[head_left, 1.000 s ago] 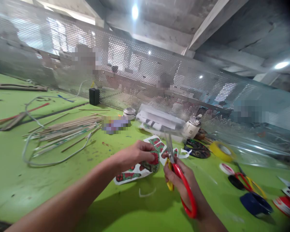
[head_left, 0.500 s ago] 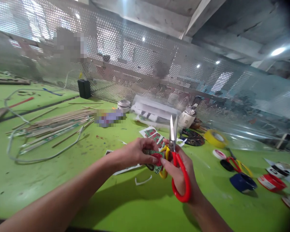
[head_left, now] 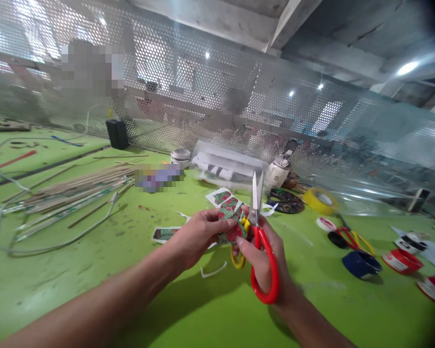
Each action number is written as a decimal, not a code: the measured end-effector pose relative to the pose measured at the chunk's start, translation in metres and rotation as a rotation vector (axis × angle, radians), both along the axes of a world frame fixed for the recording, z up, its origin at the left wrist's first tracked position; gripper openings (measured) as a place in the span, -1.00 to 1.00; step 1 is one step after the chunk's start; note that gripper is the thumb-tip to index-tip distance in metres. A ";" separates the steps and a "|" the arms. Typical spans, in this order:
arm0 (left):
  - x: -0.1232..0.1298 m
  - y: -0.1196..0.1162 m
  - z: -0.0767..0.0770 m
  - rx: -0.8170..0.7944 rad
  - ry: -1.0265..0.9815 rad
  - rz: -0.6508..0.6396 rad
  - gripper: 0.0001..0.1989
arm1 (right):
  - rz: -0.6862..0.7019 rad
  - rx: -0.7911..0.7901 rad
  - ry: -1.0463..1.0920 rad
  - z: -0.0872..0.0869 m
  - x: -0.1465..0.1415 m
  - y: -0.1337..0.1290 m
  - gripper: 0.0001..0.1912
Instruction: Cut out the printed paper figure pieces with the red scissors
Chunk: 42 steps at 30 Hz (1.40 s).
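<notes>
Both hands meet over the green table (head_left: 174, 314), and here's the left hand (head_left: 199, 229), nearly closed, pinching the red-and-green printed piece (head_left: 235, 233) between thumb and fingers, probably to keep that small, floppy shape steady. In comes the right hand (head_left: 266, 256), curled round the scissors (head_left: 253, 216), its thumb at the piece's lower edge! The blades point up and away, slightly parted, likely so the fingertips can work without the tool being put down. Behind lies the printed sheet (head_left: 223, 196), close enough to reach, with a white paper strip (head_left: 213, 272) on the near side. And the change: a second ago the right hand is apart from the piece; now they touch. Since the last frame the piece tips up, showing more pattern, the yellow loop swings lower, and the whole view slides rightward.
</notes>
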<state>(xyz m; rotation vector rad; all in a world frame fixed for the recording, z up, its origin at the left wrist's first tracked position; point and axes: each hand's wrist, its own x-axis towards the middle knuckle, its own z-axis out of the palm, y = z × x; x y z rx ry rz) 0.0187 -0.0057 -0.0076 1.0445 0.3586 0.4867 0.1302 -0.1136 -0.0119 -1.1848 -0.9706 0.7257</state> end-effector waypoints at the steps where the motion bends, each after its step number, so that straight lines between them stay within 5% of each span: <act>1: 0.001 -0.002 -0.002 -0.008 0.013 -0.007 -0.87 | -0.010 0.006 0.004 -0.001 0.000 0.001 -0.39; 7: 0.001 -0.005 -0.004 -0.013 0.066 0.021 -0.85 | -0.049 0.010 0.023 0.002 0.002 0.005 -0.36; 13: -0.009 0.011 0.012 0.023 -0.033 0.067 -0.83 | 0.067 -0.096 -0.061 -0.011 0.002 0.011 -0.59; 20: -0.020 0.021 0.022 0.105 -0.097 0.090 -0.87 | 0.151 -0.168 0.067 -0.043 0.005 0.022 -0.22; 29: -0.021 0.019 0.029 0.082 -0.115 0.061 -0.87 | 0.214 -0.201 -0.070 -0.027 0.015 0.009 -0.17; 42: -0.016 0.020 0.028 -0.068 -0.150 0.184 -0.88 | 0.138 -0.219 -0.119 -0.028 0.009 0.010 -0.13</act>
